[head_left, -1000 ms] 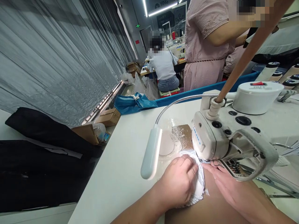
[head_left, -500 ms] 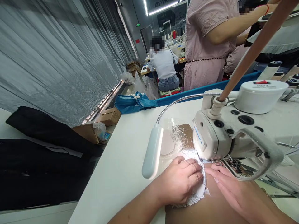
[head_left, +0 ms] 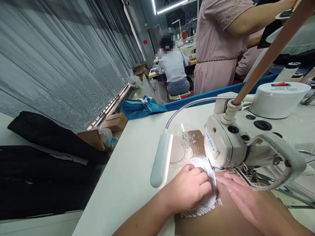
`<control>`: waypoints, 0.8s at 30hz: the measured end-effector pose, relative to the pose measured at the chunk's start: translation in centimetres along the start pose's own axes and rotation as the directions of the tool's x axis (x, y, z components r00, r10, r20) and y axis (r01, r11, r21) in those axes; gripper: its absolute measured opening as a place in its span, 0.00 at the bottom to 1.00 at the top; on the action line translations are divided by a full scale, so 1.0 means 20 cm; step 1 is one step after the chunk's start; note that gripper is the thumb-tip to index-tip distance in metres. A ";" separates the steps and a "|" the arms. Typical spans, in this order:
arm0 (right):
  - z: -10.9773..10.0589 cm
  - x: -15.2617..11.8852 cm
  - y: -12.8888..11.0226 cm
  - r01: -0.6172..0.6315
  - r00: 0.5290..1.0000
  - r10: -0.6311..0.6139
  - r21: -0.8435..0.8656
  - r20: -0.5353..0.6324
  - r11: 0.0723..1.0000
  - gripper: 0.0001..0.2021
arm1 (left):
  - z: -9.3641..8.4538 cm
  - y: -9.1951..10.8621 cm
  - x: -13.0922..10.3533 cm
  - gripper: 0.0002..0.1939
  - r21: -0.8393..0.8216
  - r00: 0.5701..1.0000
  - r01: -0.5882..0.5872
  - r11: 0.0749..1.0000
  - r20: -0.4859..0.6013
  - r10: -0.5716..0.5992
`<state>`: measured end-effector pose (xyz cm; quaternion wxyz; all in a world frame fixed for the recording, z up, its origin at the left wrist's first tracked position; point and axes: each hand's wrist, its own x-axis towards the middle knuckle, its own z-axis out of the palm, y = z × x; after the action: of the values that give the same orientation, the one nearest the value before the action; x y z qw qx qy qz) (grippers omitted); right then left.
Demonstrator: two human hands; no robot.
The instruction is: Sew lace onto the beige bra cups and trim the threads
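Note:
My left hand lies on a round white fabric piece with lace edging, its fingers curled and bunched against the cloth. The top edge of this piece reaches under the head of a white overlock-type sewing machine. Just right of the lace, my right hand rests flat with fingers stretched out, the tips close to the fabric's edge. Beneath both hands is a smooth brown surface. The needle and presser foot are hidden behind the machine head.
A lamp on a bendy metal neck stands left of the fabric. Clear plastic and a brown plate lie behind it. A blue cloth trough runs along the table's far edge. Dark cloth is at left. Two people are beyond the table.
The fingers of my left hand have drawn in slightly on the lace piece. My right hand stays nearly still. The view has shifted a little, and the standing person's arm has moved.

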<state>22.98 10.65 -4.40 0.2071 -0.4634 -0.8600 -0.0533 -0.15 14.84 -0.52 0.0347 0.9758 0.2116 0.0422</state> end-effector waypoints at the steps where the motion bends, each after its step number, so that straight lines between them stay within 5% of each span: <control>1: 0.01 -0.01 0.00 0.008 1.000 -0.009 -0.025 -0.014 1.000 0.18 | 0.00 0.00 0.00 0.05 -0.003 1.000 0.004 1.000 -0.004 -0.004; 16: 0.04 -0.02 0.00 0.121 0.989 -0.132 -0.163 -0.063 0.979 0.26 | 0.01 0.01 0.01 0.03 0.001 0.999 0.045 0.999 -0.012 -0.045; 24: 0.04 -0.02 -0.03 0.122 0.986 -0.148 -0.268 -0.079 0.956 0.26 | 0.02 0.01 -0.01 0.17 -0.114 0.993 0.082 0.990 -0.076 -0.091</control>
<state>22.43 10.29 -5.21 0.1818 -0.4236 -0.8638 -0.2035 -0.14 14.56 -0.81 0.0819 0.9598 0.2522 0.0919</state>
